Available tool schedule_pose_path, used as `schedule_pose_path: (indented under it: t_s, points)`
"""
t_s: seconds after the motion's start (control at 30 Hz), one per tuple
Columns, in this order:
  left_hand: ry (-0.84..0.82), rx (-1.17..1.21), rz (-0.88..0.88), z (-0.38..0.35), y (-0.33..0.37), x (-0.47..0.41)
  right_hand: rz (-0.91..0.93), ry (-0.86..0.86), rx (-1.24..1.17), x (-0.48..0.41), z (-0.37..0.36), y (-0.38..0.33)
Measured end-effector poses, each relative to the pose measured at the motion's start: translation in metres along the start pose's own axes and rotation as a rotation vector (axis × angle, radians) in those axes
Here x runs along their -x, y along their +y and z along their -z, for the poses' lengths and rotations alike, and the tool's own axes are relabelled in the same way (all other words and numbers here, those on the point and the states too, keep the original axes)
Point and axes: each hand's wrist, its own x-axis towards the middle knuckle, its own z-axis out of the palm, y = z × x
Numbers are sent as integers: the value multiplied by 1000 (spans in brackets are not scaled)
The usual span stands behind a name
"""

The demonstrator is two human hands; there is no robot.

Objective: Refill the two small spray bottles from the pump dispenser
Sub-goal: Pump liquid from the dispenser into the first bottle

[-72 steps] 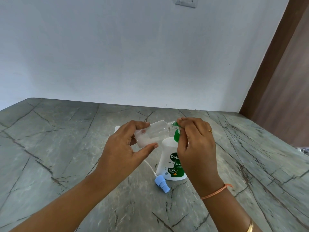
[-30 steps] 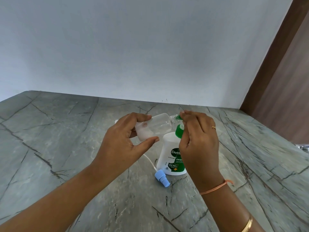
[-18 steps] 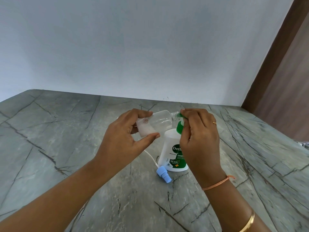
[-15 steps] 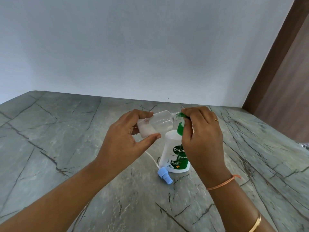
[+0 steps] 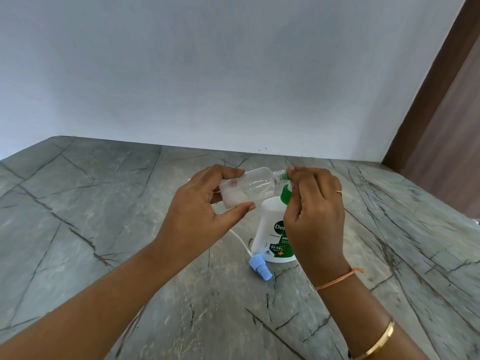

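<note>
Fingers (image 5: 228, 174) of the left hand (image 5: 197, 211) clamp a tilted spray bottle (image 5: 252, 187), neck against the pump dispenser (image 5: 270, 229) spout; right hand (image 5: 314, 211) fingers curl round the pump head (image 5: 285, 195).

A person's left hand (image 5: 205, 211) gripping a small clear plastic spray bottle (image 5: 249, 187) tipped almost sideways, its open neck at the green nozzle of a white pump dispenser (image 5: 270, 229) standing on the grey veined stone worktop (image 5: 104, 229), right hand (image 5: 315, 211) curled over the pump head, light-blue spray cap (image 5: 259, 267) with white tube lying beside the dispenser's base
</note>
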Motion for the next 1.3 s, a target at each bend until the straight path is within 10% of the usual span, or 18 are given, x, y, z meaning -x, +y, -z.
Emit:
schedule_pose_path:
  t_s: [1.3]
  points:
    - [11,43,35,-2,2,0,-83,-80,-38,-13,11,-5]
